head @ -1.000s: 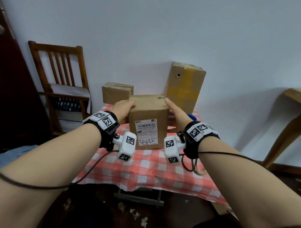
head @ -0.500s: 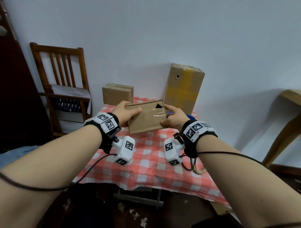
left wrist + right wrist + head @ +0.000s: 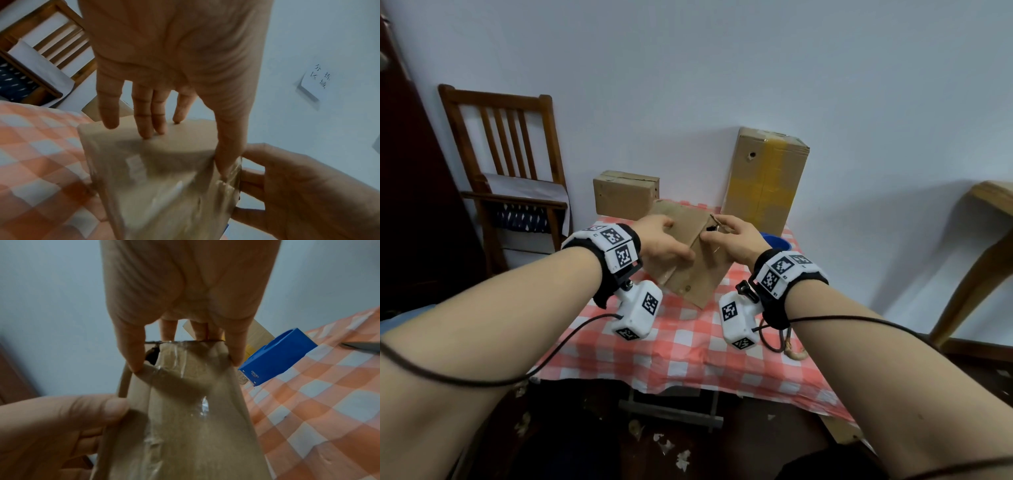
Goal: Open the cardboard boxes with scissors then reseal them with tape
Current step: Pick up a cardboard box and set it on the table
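A note (image 3: 312, 84) stuck on the pale wall bore handwritten characters too small to read, and the blue plastic tape dispenser (image 3: 275, 356) carried small white lettering on its end that could not be made out. The left hand (image 3: 664, 243) gripped the brown cardboard box wrapped in clear tape (image 3: 691, 267), its fingers (image 3: 148, 113) lying nearly straight and close together over the far face, thumb hooked round the box's near edge. The box was tilted above the red-and-white checked tablecloth (image 3: 688, 346), its long axis slanting down toward the person, one lower corner near the cloth. The right hand (image 3: 736, 240) pinched the opposite upper edge, fingers (image 3: 131, 353) curled over a torn dark hole in the corner. Behind the fingers stood a small brown cardboard box (image 3: 625, 198) and, to the right, a tall cardboard box with yellow tape (image 3: 763, 178). Open cloth lay before the wrists. The dispenser sat just right of the right fingers.
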Demonstrator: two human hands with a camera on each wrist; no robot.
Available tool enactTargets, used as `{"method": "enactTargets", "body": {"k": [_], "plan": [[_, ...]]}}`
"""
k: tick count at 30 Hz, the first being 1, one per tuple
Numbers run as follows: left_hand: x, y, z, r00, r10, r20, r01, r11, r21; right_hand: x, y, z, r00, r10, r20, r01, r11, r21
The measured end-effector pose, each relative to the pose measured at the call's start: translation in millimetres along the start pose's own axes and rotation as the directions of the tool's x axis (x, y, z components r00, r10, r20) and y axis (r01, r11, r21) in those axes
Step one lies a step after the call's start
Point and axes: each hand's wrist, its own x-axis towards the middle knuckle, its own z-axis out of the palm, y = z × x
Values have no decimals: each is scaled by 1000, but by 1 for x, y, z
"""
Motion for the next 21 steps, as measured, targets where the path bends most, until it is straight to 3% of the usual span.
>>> {"method": "enactTargets", "body": {"k": [4,8,11,14,16,18,21], "plan": [[1,-7,1,993,118,-6,-111,949,296,2,3,4,999,-25,46,26,1000,-11],[7,-9,3,961,247,123,-275,823,497,2,5,1,992,-79,96,86,994,-73],[10,-6,5,960,256,115,-273,752,600,-1,12,-6,988,-92,122,104,990,-93],[13,-6,9,960,250,129,-272,715,644,-2,19,-5,987,-119,108,147,940,-309],[14,-8,13,953,262,150,-288,639,713,-1,26,-3,990,-93,102,127,900,-417],[19,-9,14,951,258,172,-294,570,767,-1,35,-2,992,-59,114,101,905,-413],[29,-3,13,950,206,234,-309,533,787,-4,44,-3,990,-90,106,120,937,-327]]}}
